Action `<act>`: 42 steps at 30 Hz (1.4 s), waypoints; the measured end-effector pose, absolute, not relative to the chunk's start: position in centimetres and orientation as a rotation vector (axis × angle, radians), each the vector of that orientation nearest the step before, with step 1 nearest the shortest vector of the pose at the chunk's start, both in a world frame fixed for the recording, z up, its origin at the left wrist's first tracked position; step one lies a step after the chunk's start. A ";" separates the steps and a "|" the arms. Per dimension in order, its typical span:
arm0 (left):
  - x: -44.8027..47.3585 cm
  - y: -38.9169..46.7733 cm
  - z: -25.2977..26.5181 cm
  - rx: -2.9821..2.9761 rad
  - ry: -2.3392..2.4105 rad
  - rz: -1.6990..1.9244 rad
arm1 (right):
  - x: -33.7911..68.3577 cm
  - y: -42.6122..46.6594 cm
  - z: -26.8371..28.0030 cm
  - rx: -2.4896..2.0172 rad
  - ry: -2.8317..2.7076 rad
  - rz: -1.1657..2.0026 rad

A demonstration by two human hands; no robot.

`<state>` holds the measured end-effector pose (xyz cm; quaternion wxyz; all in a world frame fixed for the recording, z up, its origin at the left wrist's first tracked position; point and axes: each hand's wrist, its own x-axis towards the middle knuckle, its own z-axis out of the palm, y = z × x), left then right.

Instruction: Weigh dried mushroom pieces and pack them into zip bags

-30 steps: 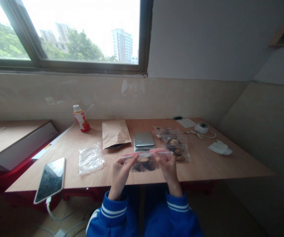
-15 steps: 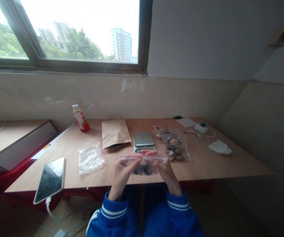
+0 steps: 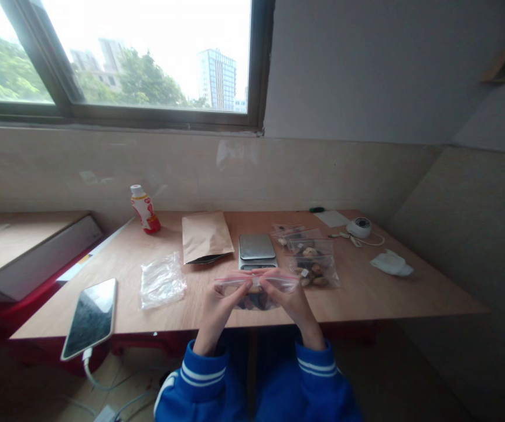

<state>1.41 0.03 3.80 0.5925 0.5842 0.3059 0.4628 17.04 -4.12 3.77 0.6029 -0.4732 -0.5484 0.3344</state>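
Note:
Between my two hands is a clear zip-lock bag (image 3: 259,300) with a reddish seal strip along its top and dark, stone-like pieces inside. My left hand (image 3: 221,299) pinches the strip left of its middle, thumb on the near side. My right hand (image 3: 290,299) pinches it just to the right, the two thumbs close together. The bag is held above the table's front edge. Just beyond it lies a small digital scale (image 3: 257,249) with a bare metal plate, its display partly covered by my fingers. Other zip-lock bags of stones (image 3: 316,272) lie right of the scale.
A brown paper pouch (image 3: 206,234) lies left of the scale, a crumpled plastic bag (image 3: 163,281) nearer. A bottle (image 3: 145,210) and a cabled phone (image 3: 89,316) are further left. At right are a white camera (image 3: 359,227), a white cloth (image 3: 391,264) and a green-handled tool (image 3: 317,209).
My right thumb has slid slightly left along the seal strip, closer to my left thumb. The bag stays in both hands at the same place.

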 end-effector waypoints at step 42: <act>1.6 -0.2 3.8 1.402 0.826 1.155 | 16.6 -3.7 3.5 -1.021 -1.219 0.707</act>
